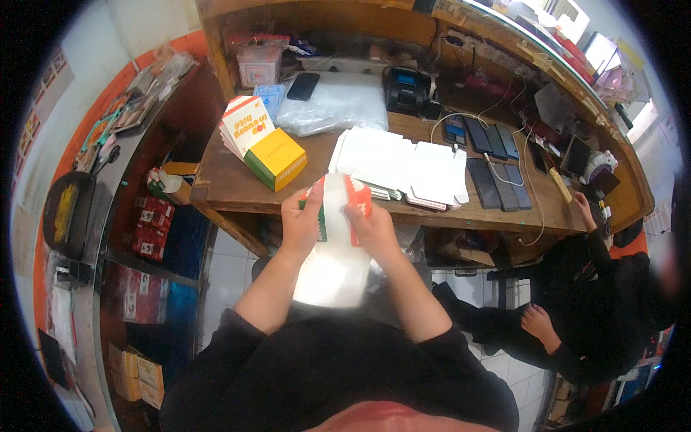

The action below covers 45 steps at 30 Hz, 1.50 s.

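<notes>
Above my lap, a partly folded paperboard carton (336, 216) is held between both hands. Its inside is white, and red and green printed sides show at the edges. My left hand (299, 223) grips the green-edged side, thumb on top. On the red side, my right hand (374, 229) pinches the board with the thumb. A white flap of it hangs down toward me. Just beyond, on the wooden desk (216, 169), stands a folded yellow and green box (277, 160) with printed cartons (248, 124) leaning behind it. Flat white cartons (367, 160) lie stacked beyond my right hand.
Several phones (497, 180) and white cables lie right of the stack. A plastic-wrapped pack (335, 104) with a phone on it and a black device (410, 92) sit behind. At right, another person's hand (583, 210) touches the desk. Shelves (147, 273) with boxes stand left.
</notes>
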Each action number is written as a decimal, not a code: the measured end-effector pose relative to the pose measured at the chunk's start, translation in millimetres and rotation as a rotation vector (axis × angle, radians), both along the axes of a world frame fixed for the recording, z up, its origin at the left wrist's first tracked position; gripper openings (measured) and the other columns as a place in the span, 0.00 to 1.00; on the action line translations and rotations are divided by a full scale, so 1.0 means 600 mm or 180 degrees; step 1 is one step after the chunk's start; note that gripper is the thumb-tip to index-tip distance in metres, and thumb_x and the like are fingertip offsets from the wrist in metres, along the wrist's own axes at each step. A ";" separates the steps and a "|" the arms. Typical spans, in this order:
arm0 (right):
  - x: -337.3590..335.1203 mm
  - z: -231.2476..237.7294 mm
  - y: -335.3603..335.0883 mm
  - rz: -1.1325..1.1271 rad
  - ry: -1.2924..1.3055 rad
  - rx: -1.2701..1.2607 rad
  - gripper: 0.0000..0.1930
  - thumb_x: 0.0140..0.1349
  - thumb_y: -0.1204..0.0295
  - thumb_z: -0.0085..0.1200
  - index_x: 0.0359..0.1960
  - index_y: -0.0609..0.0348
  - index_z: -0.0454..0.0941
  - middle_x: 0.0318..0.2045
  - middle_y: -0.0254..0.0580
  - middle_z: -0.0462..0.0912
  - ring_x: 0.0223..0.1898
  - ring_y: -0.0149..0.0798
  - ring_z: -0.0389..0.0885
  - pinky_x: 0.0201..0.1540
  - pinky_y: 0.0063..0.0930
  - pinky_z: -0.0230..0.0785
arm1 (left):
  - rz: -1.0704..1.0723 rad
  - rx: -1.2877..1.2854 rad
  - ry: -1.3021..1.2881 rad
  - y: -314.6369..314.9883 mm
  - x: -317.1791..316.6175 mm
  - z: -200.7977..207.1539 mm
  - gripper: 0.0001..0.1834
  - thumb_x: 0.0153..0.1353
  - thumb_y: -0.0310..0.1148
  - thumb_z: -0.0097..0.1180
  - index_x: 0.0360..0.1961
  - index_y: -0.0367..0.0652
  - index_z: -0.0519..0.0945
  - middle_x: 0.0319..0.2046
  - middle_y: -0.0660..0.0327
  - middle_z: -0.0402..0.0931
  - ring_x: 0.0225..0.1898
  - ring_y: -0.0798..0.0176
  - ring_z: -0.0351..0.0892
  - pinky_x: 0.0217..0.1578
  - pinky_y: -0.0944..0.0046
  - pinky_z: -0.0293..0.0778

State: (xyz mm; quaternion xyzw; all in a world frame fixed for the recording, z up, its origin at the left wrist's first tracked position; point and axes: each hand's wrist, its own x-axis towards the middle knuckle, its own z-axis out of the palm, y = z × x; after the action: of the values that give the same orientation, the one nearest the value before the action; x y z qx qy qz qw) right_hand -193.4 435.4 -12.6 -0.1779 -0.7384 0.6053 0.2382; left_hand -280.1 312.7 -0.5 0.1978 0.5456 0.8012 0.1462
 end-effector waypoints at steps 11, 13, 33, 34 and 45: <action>0.038 0.009 -0.008 0.0882 -0.1170 0.0174 0.27 0.70 0.51 0.43 0.60 0.59 0.66 0.45 0.54 0.80 0.49 0.48 0.79 0.55 0.35 0.67 | 0.0837 -0.0506 -0.0037 -0.003 -0.021 -0.010 0.16 0.68 0.40 0.53 0.40 0.34 0.79 0.35 0.61 0.79 0.35 0.72 0.74 0.39 0.69 0.71; 0.038 -0.009 -0.021 0.0895 -0.0746 -0.0090 0.24 0.71 0.54 0.42 0.59 0.61 0.67 0.47 0.51 0.79 0.50 0.45 0.77 0.56 0.34 0.65 | 0.1155 -0.0501 0.0148 -0.006 -0.029 -0.040 0.16 0.68 0.40 0.53 0.39 0.35 0.79 0.36 0.62 0.78 0.34 0.71 0.74 0.39 0.69 0.71; 0.045 -0.022 0.014 0.0097 -0.0537 0.3217 0.27 0.57 0.65 0.62 0.60 0.40 0.72 0.66 0.54 0.63 0.66 0.61 0.60 0.65 0.51 0.54 | 0.0454 -0.1752 0.1479 -0.013 -0.001 -0.021 0.11 0.61 0.32 0.61 0.45 0.44 0.79 0.44 0.58 0.70 0.47 0.62 0.72 0.51 0.60 0.68; 0.045 -0.021 0.018 0.0192 -0.0555 0.2948 0.25 0.57 0.66 0.62 0.58 0.41 0.74 0.66 0.53 0.64 0.65 0.60 0.61 0.66 0.51 0.54 | 0.0510 -0.2038 0.2170 -0.011 0.003 -0.030 0.12 0.59 0.34 0.62 0.45 0.48 0.81 0.47 0.54 0.73 0.55 0.55 0.70 0.58 0.56 0.63; 0.039 -0.060 -0.030 0.1622 0.0856 -0.1364 0.48 0.59 0.53 0.58 0.71 0.57 0.39 0.71 0.50 0.42 0.72 0.47 0.47 0.71 0.45 0.43 | 0.0174 -0.0400 0.1000 -0.087 -0.024 -0.070 0.28 0.67 0.52 0.49 0.45 0.34 0.82 0.44 0.53 0.82 0.50 0.56 0.79 0.55 0.60 0.69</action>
State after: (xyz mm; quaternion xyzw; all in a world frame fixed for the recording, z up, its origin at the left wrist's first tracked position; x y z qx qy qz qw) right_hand -170.3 417.6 -48.3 0.0473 -0.5774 0.8043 0.1320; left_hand -294.5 260.5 -42.8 0.2961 0.6159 0.7284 0.0493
